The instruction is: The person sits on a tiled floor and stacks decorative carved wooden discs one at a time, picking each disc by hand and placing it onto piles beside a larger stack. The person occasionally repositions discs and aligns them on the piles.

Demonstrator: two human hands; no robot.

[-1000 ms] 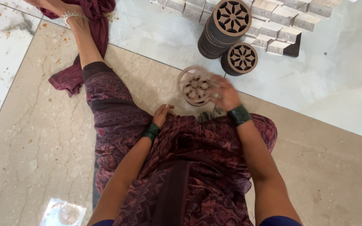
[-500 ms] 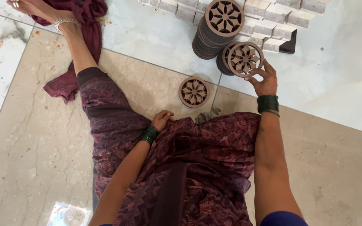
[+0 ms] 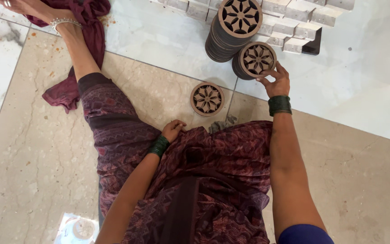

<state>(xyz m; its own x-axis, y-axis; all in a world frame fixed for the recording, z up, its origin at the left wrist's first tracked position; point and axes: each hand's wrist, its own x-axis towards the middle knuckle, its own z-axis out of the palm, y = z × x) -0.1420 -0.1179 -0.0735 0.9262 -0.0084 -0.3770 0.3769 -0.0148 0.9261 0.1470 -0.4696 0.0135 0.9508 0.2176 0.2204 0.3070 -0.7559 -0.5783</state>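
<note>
Head camera looks straight down at a person sitting on a marble floor (image 3: 32, 149) in patterned purple clothing, one leg stretched out toward the upper left. Their right hand (image 3: 276, 81) reaches forward and rests its fingertips (image 3: 264, 78) on the near edge of the top disc of a short stack of carved wooden discs (image 3: 256, 59); the fingers are curled loosely around the rim, touching it, though from this angle it is hard to say whether they truly grip the disc or only steady it. A dark green bangle sits on that wrist. Just behind and to the left of the short stack, touching it, stands a taller stack of the same flower-cut discs (image 3: 235, 25). Behind both stacks runs a row of pale rectangular blocks (image 3: 290, 27). A single carved disc (image 3: 207, 99) lies flat on the floor, apart from the stacks, between the two hands and nearer the left one. The left hand (image 3: 173, 130) rests on the person's lap with its fingers bent inward, holding nothing visible, a green bangle at its wrist too. A maroon cloth (image 3: 89, 27) lies crumpled by the outstretched foot at the upper left.
</note>
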